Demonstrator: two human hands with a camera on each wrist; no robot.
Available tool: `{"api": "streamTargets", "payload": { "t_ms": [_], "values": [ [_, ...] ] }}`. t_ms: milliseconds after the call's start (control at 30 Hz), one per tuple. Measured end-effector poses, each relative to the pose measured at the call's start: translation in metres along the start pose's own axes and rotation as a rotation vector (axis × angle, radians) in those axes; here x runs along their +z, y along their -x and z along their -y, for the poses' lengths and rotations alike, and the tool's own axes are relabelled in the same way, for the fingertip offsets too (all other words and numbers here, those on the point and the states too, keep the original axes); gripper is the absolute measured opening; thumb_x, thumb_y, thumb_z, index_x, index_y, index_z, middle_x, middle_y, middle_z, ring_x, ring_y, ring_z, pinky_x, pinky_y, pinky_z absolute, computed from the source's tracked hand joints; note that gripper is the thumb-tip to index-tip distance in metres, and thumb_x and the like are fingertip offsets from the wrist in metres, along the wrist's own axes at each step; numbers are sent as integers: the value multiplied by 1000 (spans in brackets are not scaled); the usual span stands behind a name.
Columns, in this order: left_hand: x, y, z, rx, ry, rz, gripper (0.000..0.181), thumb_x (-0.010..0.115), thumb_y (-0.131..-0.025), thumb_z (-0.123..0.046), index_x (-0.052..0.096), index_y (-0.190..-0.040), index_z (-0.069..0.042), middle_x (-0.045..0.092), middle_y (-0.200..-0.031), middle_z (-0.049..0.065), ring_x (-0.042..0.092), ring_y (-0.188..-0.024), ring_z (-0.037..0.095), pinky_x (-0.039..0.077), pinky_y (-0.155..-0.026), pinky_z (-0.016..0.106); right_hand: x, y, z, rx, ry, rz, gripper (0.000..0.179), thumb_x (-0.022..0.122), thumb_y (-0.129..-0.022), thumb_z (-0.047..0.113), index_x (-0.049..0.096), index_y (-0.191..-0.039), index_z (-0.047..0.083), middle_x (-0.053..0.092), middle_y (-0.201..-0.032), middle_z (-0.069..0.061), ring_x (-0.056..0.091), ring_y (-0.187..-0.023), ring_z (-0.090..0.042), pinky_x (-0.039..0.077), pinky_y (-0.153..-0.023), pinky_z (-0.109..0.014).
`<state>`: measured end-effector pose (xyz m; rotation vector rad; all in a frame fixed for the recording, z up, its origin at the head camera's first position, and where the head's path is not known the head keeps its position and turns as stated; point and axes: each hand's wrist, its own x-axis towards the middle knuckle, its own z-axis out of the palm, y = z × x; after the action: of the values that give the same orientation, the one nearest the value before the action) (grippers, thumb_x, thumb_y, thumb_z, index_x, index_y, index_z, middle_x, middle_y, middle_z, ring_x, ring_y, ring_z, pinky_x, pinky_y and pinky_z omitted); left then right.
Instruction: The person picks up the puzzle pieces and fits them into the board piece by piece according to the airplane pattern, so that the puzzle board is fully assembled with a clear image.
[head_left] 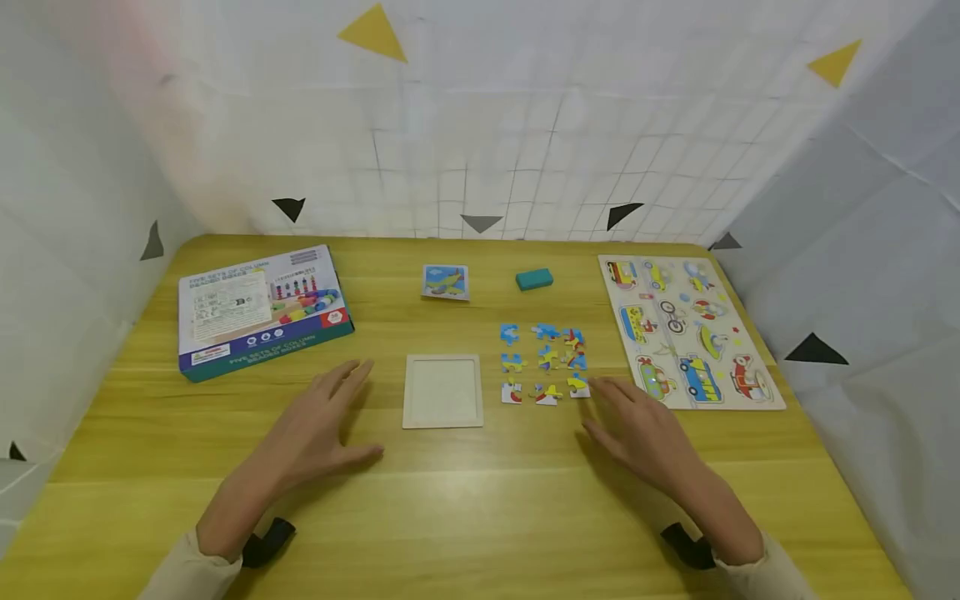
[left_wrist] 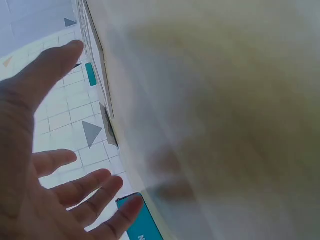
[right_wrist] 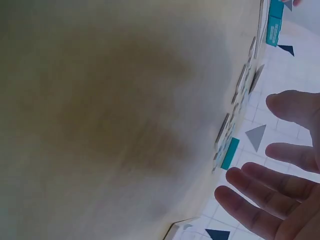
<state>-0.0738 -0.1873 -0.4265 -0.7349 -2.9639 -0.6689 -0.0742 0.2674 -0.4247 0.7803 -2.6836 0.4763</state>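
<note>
So both hands are spread wide with nothing in them, one on each side of the puzzle stuff. The left hand (head_left: pixel 315 429) has its thumb well apart from the fingers and sits just left of a square wooden tray (head_left: pixel 444 392), which lies flat on the yellowish wood table (head_left: pixel 480 517) with its inside bare. Right of the tray are nine jigsaw pieces (head_left: pixel 549 358), set out loosely in three rows of three, mostly blue, yellow, red and white. The right hand (head_left: pixel 641 425) is on the far side of those, fingers pretty much straight and pointing at the bottom right piece. Honestly can't tell if a fingertip touches it or just hangs beside it, and the wrist view is too washed out near the table to help. Behind the tray there's a little picture card (head_left: pixel 446 282) with a yellow and green plane on blue, and a teal block (head_left: pixel 534 279) lies to the right of that. Over on the right is a big board (head_left: pixel 686 342) of colourful vehicles, its near left corner close to the right hand. Back left there's a beaded-column game box (head_left: pixel 262 308), lying flat and angled a bit.
</note>
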Motion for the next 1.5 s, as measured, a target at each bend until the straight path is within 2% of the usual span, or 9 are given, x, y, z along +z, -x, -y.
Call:
{"api": "streamTargets", "payload": {
  "t_ms": [267,467,667,867,1167,1500],
  "values": [
    [6,-19,-2,-12,44,20,112,87,-69,-54,33,-157,-11,42,-144,16,45,-125,35,45,-97,55,11,-14,-12,-6,-36,-11,50,87,-75,15,67,-117,-4,67,-106,-16,67,-89,-29,56,-68,-43],
    [7,-30,-4,-39,53,72,112,86,-71,-55,30,-158,-13,39,-144,15,46,-120,31,48,-95,51,13,-22,-13,30,-44,36,47,85,-77,13,68,-117,-3,66,-105,-15,65,-80,-24,53,-60,-37],
    [9,-39,-6,-65,71,100,112,84,-72,-57,28,-159,-15,36,-147,14,45,-123,32,47,-97,53,14,-25,-12,68,-49,82,48,84,-77,12,67,-119,-4,65,-107,-15,64,-82,-23,52,-61,-37],
    [14,-51,-6,-48,75,107,113,86,-70,-55,29,-159,-14,35,-149,13,44,-127,32,44,-101,52,15,-32,-11,107,-50,138,45,84,-77,10,69,-117,-3,65,-107,-14,63,-84,-24,52,-65,-38],
    [16,-67,-8,-7,104,154,112,87,-70,-54,32,-158,-11,33,-157,10,38,-136,34,38,-106,56,18,-37,-13,94,-34,164,39,85,-75,9,72,-111,-1,67,-104,-13,65,-87,-28,54,-67,-41],
    [18,-75,-11,-1,137,196,108,88,-69,-52,39,-154,-10,37,-151,12,39,-132,30,40,-106,52,20,-40,-13,107,-47,192,37,84,-75,7,73,-110,2,66,-95,-9,57,-75,-18,47,-61,-35]
  ]
}}
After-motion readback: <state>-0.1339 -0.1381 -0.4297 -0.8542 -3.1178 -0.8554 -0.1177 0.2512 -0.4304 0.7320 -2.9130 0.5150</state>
